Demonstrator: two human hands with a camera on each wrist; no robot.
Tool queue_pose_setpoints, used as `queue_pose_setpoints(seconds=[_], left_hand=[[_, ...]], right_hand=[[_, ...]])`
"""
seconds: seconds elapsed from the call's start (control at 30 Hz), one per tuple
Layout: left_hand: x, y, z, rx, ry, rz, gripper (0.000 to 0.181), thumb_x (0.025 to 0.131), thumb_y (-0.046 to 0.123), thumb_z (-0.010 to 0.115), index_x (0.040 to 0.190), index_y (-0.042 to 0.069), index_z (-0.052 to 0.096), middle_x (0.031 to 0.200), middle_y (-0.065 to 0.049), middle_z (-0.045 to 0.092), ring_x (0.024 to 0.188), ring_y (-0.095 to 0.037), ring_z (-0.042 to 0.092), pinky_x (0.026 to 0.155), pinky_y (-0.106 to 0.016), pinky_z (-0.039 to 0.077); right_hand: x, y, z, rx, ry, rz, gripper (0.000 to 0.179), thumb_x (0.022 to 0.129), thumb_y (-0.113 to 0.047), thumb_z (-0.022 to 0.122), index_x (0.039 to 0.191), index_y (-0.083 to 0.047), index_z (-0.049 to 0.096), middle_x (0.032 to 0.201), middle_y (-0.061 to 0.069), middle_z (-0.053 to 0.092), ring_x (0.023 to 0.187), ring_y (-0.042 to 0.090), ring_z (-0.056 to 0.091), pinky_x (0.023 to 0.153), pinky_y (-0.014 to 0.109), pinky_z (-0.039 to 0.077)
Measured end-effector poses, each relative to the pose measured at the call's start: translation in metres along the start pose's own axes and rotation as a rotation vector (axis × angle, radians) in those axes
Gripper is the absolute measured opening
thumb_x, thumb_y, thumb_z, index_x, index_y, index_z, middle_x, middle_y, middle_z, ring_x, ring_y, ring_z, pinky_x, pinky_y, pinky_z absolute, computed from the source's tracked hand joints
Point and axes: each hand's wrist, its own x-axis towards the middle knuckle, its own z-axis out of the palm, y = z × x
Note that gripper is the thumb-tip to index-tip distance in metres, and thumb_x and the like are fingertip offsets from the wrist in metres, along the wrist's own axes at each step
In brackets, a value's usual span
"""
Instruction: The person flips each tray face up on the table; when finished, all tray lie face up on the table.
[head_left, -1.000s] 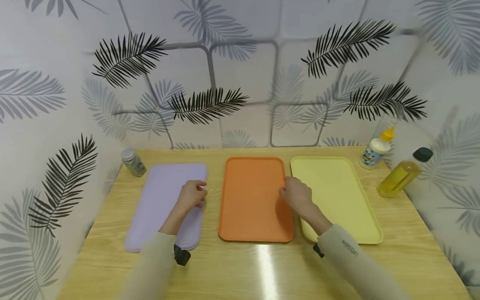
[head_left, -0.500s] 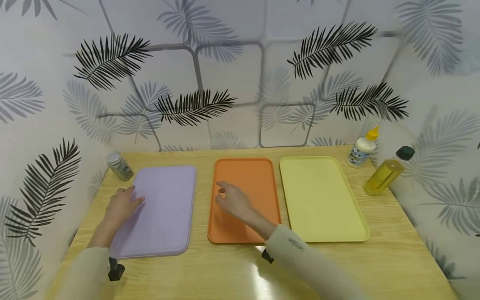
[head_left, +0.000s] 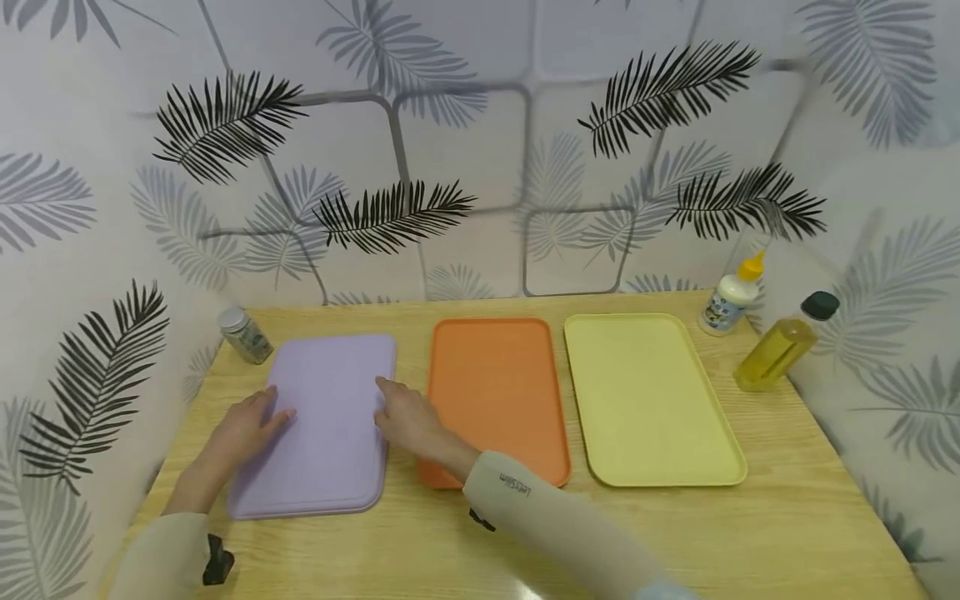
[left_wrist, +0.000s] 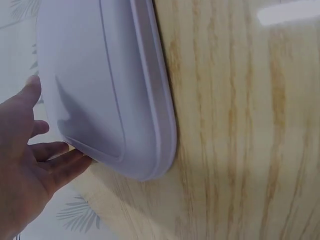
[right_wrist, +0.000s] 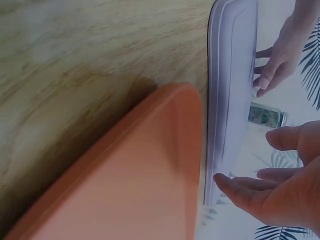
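A lavender tray (head_left: 330, 433) lies flat at the left of the table. My left hand (head_left: 242, 429) is at its left edge; in the left wrist view, the fingertips (left_wrist: 75, 162) meet the tray's side and the thumb stays raised off it. At the tray's right edge is my right hand (head_left: 408, 421), its forearm crossing above the orange tray (head_left: 495, 375). Seen from the right wrist, the fingers (right_wrist: 245, 192) reach to the lavender rim with the thumb spread apart. Neither hand curls round the tray.
A yellow tray (head_left: 652, 400) lies right of the orange one. A small grey-lidded jar (head_left: 246, 335) stands at the back left. At the back right are a glue bottle (head_left: 731, 300) with a yellow tip and a bottle of yellow liquid (head_left: 776, 354). A patterned wall borders the table.
My left hand went from over the lavender tray to its left edge. The right hand swept left from the orange tray's right edge to the lavender tray's right edge. The view turned slightly.
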Motion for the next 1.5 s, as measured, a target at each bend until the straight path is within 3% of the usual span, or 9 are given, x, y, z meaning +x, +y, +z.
queue_pose_setpoints(seconds=[0.1, 0.17, 0.4, 0.6, 0.77, 1.0, 1.17, 1.5], left_hand=[[-0.002, -0.004, 0.001, 0.000, -0.011, -0.002, 0.070, 0.100, 0.037, 0.050, 0.137, -0.020, 0.033, 0.135, -0.042, 0.037, 0.123, -0.058, 0.036, 0.105, -0.064, 0.028], [-0.004, -0.007, 0.002, 0.003, -0.018, -0.007, 0.072, 0.100, 0.040, 0.050, 0.137, -0.020, 0.034, 0.135, -0.041, 0.038, 0.123, -0.058, 0.035, 0.105, -0.064, 0.027], [-0.006, -0.015, 0.003, -0.012, -0.014, -0.004, 0.075, 0.097, 0.043, 0.053, 0.136, -0.018, 0.037, 0.135, -0.040, 0.040, 0.123, -0.058, 0.036, 0.105, -0.064, 0.027], [-0.008, -0.015, -0.001, -0.024, -0.013, 0.027, 0.068, 0.096, 0.035, 0.059, 0.133, -0.019, 0.041, 0.132, -0.041, 0.043, 0.121, -0.057, 0.040, 0.105, -0.063, 0.030], [-0.010, -0.013, -0.005, -0.041, -0.014, 0.039, 0.062, 0.093, 0.025, 0.063, 0.131, -0.020, 0.042, 0.131, -0.040, 0.044, 0.120, -0.056, 0.042, 0.103, -0.062, 0.033], [-0.011, -0.014, -0.005, -0.051, -0.023, 0.008, 0.063, 0.093, 0.028, 0.063, 0.133, -0.017, 0.043, 0.133, -0.037, 0.044, 0.122, -0.054, 0.041, 0.105, -0.060, 0.032], [-0.013, -0.016, -0.005, -0.051, -0.032, -0.027, 0.066, 0.094, 0.033, 0.062, 0.137, -0.013, 0.042, 0.137, -0.036, 0.042, 0.125, -0.053, 0.039, 0.106, -0.060, 0.030], [-0.014, -0.014, -0.005, -0.043, -0.039, -0.049, 0.067, 0.094, 0.036, 0.061, 0.138, -0.011, 0.041, 0.139, -0.035, 0.039, 0.127, -0.053, 0.037, 0.107, -0.061, 0.028]], right_hand=[[0.004, -0.002, 0.007, -0.023, -0.009, 0.013, 0.052, 0.096, -0.018, 0.055, 0.145, -0.005, 0.042, 0.141, 0.015, 0.050, 0.117, 0.025, 0.057, 0.092, 0.036, 0.051], [0.007, -0.002, 0.012, -0.031, -0.022, 0.031, 0.052, 0.097, -0.019, 0.055, 0.145, -0.006, 0.042, 0.142, 0.017, 0.048, 0.127, 0.033, 0.048, 0.102, 0.043, 0.045], [0.015, 0.000, 0.026, -0.121, -0.051, 0.076, 0.052, 0.096, -0.025, 0.055, 0.145, -0.010, 0.044, 0.145, 0.022, 0.042, 0.129, 0.037, 0.044, 0.103, 0.045, 0.043], [0.019, 0.006, 0.032, -0.222, -0.085, 0.071, 0.056, 0.096, -0.035, 0.055, 0.146, -0.013, 0.043, 0.149, 0.021, 0.036, 0.134, 0.035, 0.037, 0.107, 0.046, 0.037], [0.017, 0.005, 0.034, -0.238, -0.103, 0.081, 0.061, 0.093, -0.041, 0.058, 0.146, -0.015, 0.043, 0.150, 0.020, 0.034, 0.134, 0.034, 0.034, 0.106, 0.047, 0.036], [0.018, 0.005, 0.042, -0.245, -0.065, 0.076, 0.062, 0.091, -0.039, 0.059, 0.145, -0.012, 0.044, 0.148, 0.020, 0.037, 0.130, 0.034, 0.036, 0.102, 0.047, 0.036], [0.017, 0.003, 0.041, -0.193, -0.061, 0.091, 0.062, 0.090, -0.035, 0.059, 0.146, -0.011, 0.043, 0.149, 0.021, 0.035, 0.132, 0.034, 0.033, 0.105, 0.048, 0.034], [0.014, 0.001, 0.045, 0.030, -0.004, 0.148, 0.063, 0.085, -0.034, 0.060, 0.142, -0.009, 0.048, 0.151, 0.023, 0.032, 0.132, 0.034, 0.031, 0.107, 0.052, 0.028]])
